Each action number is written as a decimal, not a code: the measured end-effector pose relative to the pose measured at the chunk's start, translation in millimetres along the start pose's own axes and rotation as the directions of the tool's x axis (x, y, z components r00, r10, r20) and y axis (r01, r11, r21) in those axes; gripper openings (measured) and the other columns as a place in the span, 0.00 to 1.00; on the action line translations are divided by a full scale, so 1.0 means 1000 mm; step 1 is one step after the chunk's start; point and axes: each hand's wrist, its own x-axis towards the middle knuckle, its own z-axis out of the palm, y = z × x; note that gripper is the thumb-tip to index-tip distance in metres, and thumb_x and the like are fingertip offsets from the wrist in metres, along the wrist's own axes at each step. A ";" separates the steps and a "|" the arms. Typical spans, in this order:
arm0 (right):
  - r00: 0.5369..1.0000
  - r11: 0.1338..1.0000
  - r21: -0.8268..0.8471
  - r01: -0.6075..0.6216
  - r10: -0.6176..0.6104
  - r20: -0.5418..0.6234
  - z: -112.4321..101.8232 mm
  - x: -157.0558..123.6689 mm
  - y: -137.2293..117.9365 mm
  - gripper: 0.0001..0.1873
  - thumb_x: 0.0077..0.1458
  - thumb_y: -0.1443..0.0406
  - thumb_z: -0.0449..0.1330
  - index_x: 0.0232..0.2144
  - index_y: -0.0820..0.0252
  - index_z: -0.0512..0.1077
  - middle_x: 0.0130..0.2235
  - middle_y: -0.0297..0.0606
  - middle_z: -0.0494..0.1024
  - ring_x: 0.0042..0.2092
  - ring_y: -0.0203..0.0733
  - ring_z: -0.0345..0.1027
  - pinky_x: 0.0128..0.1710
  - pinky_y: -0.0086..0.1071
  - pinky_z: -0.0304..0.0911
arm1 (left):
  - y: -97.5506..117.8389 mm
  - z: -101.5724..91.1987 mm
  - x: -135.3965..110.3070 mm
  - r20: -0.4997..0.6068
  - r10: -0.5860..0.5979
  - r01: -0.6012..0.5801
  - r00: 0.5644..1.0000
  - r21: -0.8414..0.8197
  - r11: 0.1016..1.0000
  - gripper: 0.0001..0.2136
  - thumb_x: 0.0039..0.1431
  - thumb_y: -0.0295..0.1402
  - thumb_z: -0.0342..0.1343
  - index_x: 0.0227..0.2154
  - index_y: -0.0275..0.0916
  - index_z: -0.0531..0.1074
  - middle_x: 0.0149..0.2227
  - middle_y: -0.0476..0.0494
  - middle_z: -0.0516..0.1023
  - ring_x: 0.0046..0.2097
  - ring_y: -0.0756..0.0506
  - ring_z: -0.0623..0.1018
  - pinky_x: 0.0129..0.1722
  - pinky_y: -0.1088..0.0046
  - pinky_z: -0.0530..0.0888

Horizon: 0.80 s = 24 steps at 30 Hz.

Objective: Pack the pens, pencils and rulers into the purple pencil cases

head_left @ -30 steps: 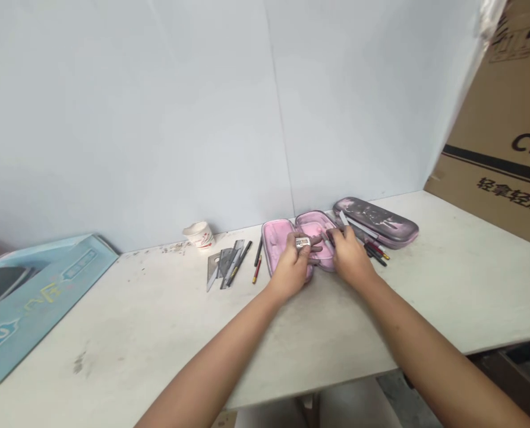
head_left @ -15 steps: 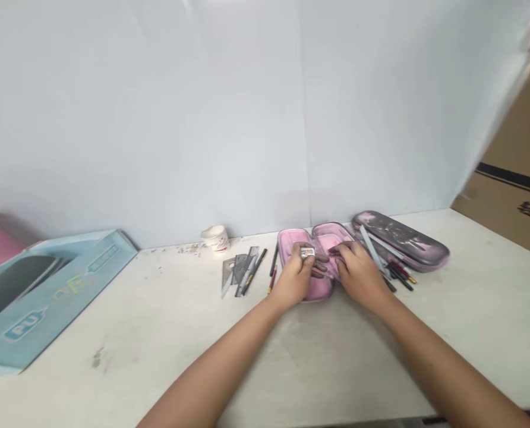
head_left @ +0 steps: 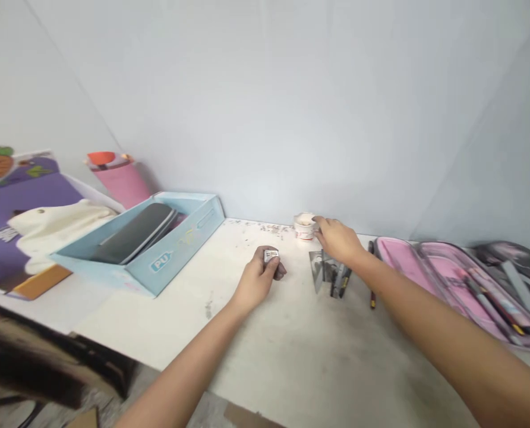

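My left hand is closed around a small metal pencil sharpener, its pale face turned up, held over the table. My right hand has its thumb and index finger at the right side of a white paper cup near the wall, pinching its rim. Below the right hand lie a clear set square, rulers and a black pen. Right of them rests a red-and-black pencil. An open pink pencil case lies beyond my right forearm, pens and pencils in one half.
A light blue box holding a dark grey case stands at left. Behind it are a pink cylinder and a purple box with white cloth. Dark crumbs lie by the wall. A dark pencil case sits far right.
The view has swung left. My right hand has left the pink case and reached the paper cup. My left hand has moved left from over the case, still holding the sharpener.
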 end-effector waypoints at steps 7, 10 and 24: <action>0.992 0.992 -0.121 0.037 -0.021 0.124 0.007 0.017 -0.044 0.16 0.61 0.61 0.41 0.46 0.57 0.64 0.36 0.45 0.78 0.37 0.48 0.72 0.31 0.33 0.57 | 0.019 -0.063 -0.009 -0.062 0.074 -0.057 0.995 0.244 0.968 0.09 0.62 0.39 0.41 0.39 0.40 0.58 0.26 0.50 0.74 0.29 0.51 0.72 0.34 0.73 0.69; 0.983 0.976 -0.151 0.157 -0.140 0.119 0.007 -0.003 -0.072 0.17 0.61 0.60 0.40 0.45 0.58 0.63 0.34 0.44 0.77 0.34 0.47 0.72 0.28 0.31 0.55 | 0.037 -0.073 0.000 -0.068 0.158 -0.109 0.985 0.466 0.878 0.11 0.63 0.39 0.37 0.42 0.39 0.57 0.27 0.49 0.74 0.30 0.50 0.73 0.35 0.72 0.69; 0.965 0.944 -0.212 0.251 -0.227 0.130 0.010 -0.031 -0.105 0.14 0.59 0.67 0.41 0.43 0.61 0.63 0.29 0.44 0.76 0.32 0.45 0.72 0.25 0.30 0.51 | 0.035 -0.052 0.016 0.206 0.060 -0.214 0.977 0.950 0.228 0.14 0.63 0.37 0.36 0.41 0.33 0.61 0.31 0.35 0.76 0.36 0.38 0.77 0.33 0.65 0.70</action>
